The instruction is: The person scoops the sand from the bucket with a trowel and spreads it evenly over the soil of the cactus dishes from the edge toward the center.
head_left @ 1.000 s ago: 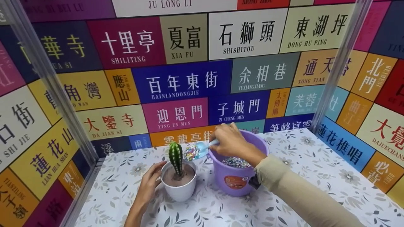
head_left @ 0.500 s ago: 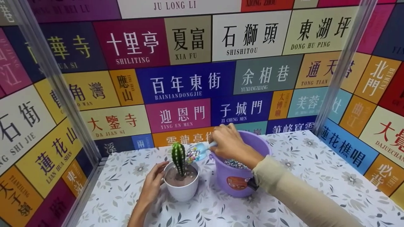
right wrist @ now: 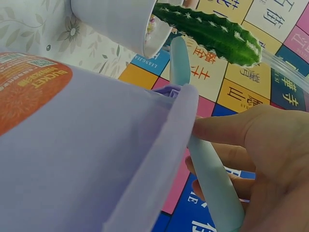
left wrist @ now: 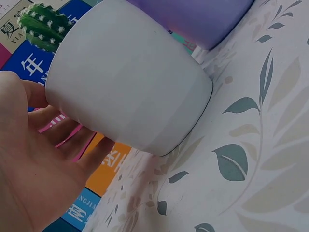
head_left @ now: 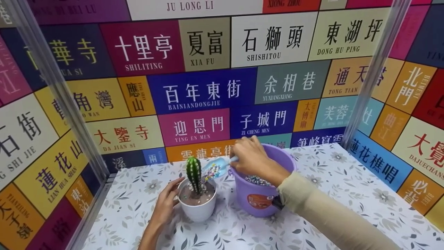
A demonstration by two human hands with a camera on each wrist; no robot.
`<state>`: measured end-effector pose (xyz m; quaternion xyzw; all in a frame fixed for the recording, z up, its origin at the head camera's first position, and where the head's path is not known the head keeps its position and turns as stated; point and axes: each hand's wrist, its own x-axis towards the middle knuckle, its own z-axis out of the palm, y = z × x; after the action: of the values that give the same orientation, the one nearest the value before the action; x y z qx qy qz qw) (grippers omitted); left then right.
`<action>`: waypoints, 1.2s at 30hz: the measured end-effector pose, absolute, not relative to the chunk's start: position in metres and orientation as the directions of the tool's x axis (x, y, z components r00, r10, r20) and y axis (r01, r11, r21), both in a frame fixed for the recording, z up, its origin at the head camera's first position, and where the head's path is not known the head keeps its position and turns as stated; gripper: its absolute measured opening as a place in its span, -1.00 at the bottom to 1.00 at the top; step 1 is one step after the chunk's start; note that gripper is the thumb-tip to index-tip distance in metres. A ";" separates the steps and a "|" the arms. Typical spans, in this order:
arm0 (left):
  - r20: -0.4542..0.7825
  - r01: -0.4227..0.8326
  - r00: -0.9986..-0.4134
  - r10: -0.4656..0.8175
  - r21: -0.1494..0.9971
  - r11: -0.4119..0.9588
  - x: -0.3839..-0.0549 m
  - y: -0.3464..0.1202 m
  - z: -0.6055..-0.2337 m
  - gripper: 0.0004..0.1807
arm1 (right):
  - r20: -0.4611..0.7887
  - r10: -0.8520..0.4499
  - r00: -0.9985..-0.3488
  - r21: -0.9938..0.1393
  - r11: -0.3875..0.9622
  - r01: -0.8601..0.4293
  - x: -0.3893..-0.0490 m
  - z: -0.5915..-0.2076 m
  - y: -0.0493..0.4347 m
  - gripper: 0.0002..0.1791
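Note:
A white flowerpot (head_left: 198, 211) holding soil and an upright green cactus (head_left: 193, 173) stands on the table. My left hand (head_left: 165, 203) cups the pot's left side, thumb near the rim in the left wrist view (left wrist: 36, 93). My right hand (head_left: 251, 156) grips the light blue handle of a small scoop (right wrist: 212, 181) above the bucket's rim. The scoop's blade tilts down at the pot's right rim, carrying colourful pebbles (head_left: 213, 171). Some pebbles lie on the soil around the cactus. More pebbles (head_left: 257, 180) fill part of the purple bucket (head_left: 242, 194).
The bucket stands just right of the pot, its black handle grip (head_left: 277, 202) hanging at the front. A leaf-patterned white cloth (head_left: 333, 201) covers the table. Behind rises a wall of coloured name panels (head_left: 201, 90), with clear upright posts (head_left: 364, 80) at both sides.
The scoop has tipped towards the pot, and its pebble load has shrunk. Pebbles have spilled onto the soil beside the cactus. The left hand has stayed at the pot.

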<state>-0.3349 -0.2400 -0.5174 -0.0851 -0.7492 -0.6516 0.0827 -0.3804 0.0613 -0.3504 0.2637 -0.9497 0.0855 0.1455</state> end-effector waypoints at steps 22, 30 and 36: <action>0.294 0.297 -0.955 0.039 0.945 0.134 -0.336 -0.240 -0.520 -0.39 | 0.359 -0.486 -0.797 -0.006 0.853 -0.522 -0.371 -0.348 0.057 -0.94; 0.292 0.296 -0.955 0.050 0.951 0.091 -0.334 -0.241 -0.520 -0.39 | 0.395 -0.496 -0.773 0.015 0.845 -0.535 -0.371 -0.351 0.058 -0.92; 0.294 0.289 -0.955 -0.026 0.949 0.125 -0.334 -0.241 -0.518 -0.47 | 0.429 -0.518 -0.740 0.030 0.827 -0.562 -0.370 -0.351 0.059 -0.94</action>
<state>-0.3341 -0.2411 -0.5184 -0.0885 -0.7404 -0.6554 0.1201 -0.3701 0.0593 -0.3515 0.2898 -0.9313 0.0507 0.2148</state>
